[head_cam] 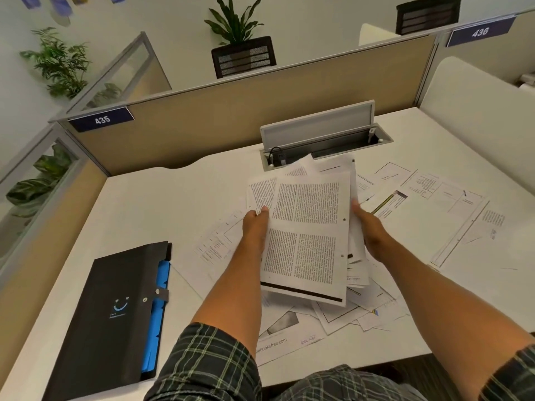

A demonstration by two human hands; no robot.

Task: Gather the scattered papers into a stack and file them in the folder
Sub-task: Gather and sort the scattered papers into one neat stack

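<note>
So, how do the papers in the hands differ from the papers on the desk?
The held papers are lifted and bunched between the left hand and right hand; the desk papers lie flat. The held papers overlap in a rough pile; the desk papers are spread around at many angles. Both are white printed sheets, and none are in the folder yet.

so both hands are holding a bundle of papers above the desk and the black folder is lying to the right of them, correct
Not quite: the head view shows the black folder lying to the left of the hands, not the right. The rest holds: the left hand and right hand hold a bundle of papers above the desk.
</note>
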